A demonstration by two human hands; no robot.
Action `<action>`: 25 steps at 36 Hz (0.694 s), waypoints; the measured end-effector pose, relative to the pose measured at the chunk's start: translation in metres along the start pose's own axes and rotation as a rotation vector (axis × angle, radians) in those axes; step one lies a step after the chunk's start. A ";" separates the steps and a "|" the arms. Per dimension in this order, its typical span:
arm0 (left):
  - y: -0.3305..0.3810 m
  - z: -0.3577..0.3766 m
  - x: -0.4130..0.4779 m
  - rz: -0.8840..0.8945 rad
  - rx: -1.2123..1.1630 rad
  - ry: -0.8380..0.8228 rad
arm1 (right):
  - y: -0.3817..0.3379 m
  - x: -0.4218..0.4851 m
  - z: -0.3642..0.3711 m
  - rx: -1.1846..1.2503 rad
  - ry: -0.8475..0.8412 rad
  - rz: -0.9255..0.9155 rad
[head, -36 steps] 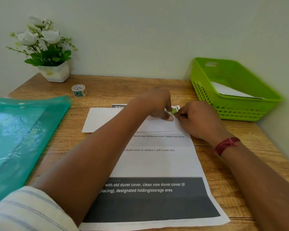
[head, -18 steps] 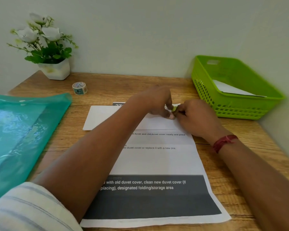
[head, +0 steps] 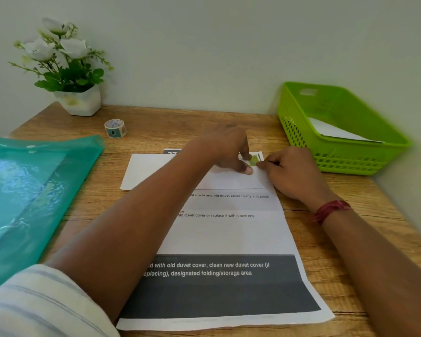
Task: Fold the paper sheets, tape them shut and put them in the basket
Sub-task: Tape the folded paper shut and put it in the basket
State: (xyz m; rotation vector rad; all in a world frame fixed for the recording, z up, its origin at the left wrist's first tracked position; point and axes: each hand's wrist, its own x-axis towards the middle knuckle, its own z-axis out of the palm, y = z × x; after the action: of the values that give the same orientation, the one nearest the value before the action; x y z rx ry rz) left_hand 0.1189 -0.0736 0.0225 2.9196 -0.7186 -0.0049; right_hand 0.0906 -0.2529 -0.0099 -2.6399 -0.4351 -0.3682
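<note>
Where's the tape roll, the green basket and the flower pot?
tape roll (head: 115, 128), head view, on its patterned side.
green basket (head: 345, 164), head view, on its front wall.
flower pot (head: 80, 102), head view, on its white front.

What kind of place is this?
Likely a home or office desk in a wall corner: wooden table, flower pot, tape roll, and a green basket holding paper.

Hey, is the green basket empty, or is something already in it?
Not empty. A white paper lies inside the basket, partly below its rim. Whether it is taped cannot be told.
</note>
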 end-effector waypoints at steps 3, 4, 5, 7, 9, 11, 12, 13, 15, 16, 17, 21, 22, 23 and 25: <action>-0.001 0.000 0.000 -0.005 -0.018 -0.003 | -0.001 -0.001 0.003 -0.032 0.011 -0.009; -0.001 0.000 0.000 -0.010 -0.025 -0.005 | -0.002 -0.001 0.003 -0.042 0.017 -0.007; -0.001 0.000 0.000 -0.013 -0.027 -0.007 | -0.003 0.000 0.003 -0.048 0.021 -0.002; -0.001 0.001 0.000 -0.012 -0.025 -0.014 | -0.004 0.000 0.004 -0.054 0.024 0.001; -0.001 0.001 0.000 -0.008 -0.024 -0.021 | -0.004 0.001 0.003 -0.045 0.023 0.002; -0.001 0.001 0.001 -0.006 -0.027 -0.024 | -0.004 0.001 0.002 -0.029 0.021 0.004; 0.000 0.001 0.001 -0.004 -0.026 -0.026 | -0.005 0.001 0.001 -0.018 0.017 0.008; -0.001 0.001 0.001 -0.002 -0.024 -0.029 | -0.005 0.001 -0.001 -0.007 0.012 0.013; -0.001 0.001 0.001 0.008 -0.015 -0.032 | -0.006 0.001 -0.003 0.007 0.004 0.019; -0.001 0.001 0.000 0.013 -0.010 -0.034 | -0.006 0.002 -0.003 0.006 0.002 0.018; -0.001 0.000 0.001 0.015 -0.004 -0.038 | -0.006 0.002 -0.002 -0.007 -0.002 0.012; 0.000 -0.001 0.000 0.028 -0.002 -0.048 | -0.009 0.003 0.002 -0.101 -0.021 -0.020; 0.000 -0.002 -0.001 0.026 0.001 -0.050 | -0.010 0.003 0.002 -0.112 -0.020 -0.026; 0.001 -0.002 -0.002 0.022 0.007 -0.053 | -0.011 0.003 0.001 -0.123 -0.023 -0.030; 0.005 -0.003 -0.004 0.012 0.027 -0.061 | -0.012 0.003 0.002 -0.162 -0.039 -0.044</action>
State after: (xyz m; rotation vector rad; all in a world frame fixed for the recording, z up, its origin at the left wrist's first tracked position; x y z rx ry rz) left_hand 0.1128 -0.0758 0.0258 2.9520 -0.7507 -0.0842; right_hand 0.0893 -0.2411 -0.0058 -2.8023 -0.4954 -0.3809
